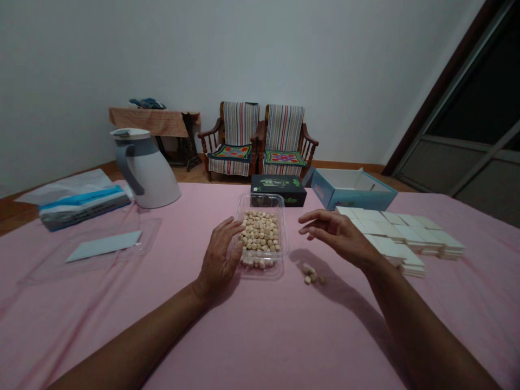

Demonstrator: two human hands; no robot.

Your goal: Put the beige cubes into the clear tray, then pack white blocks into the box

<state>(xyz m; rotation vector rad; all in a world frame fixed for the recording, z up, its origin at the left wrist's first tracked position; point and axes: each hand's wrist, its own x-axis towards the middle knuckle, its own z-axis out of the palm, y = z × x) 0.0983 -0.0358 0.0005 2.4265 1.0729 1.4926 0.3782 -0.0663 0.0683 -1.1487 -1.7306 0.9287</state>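
A clear plastic container (283,216) stands in front of me, filled with many small beige rounded pieces (260,232). Against its left side rests my left hand (221,259), fingers stretched out and holding nothing that I can see. My right hand (339,233) hovers to the right of the container, its fingers loosely bent and apart, with nothing visible between them. Below that hand, several loose beige pieces (309,275) lie in a small heap on the pink cloth. I cannot make out exactly what the pieces are.
Stacks of white square cards (400,230) lie at right, before an open blue box (351,187). A black box (278,187) sits behind the container. At left are a white jug (156,176), a tissue pack (85,206) and a clear plastic lid (148,233) bearing a pale strip (104,246).
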